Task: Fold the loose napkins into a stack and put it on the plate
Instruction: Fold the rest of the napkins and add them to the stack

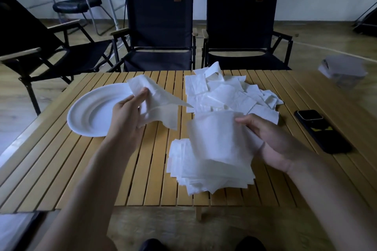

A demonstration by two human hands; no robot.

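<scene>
Pinched in left hand (126,116), napkin (161,98) crosswise — tip pointing right

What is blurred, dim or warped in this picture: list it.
Head view: motion blur smears the right hand and the sheet it holds; the left hand and its napkin are less smeared. Head view: wide-angle stretch fans the table slats outward; the container near the right edge looks soft. Head view: dim, flat light, soft shadows, darker corners, no hard glare on the plate.
</scene>
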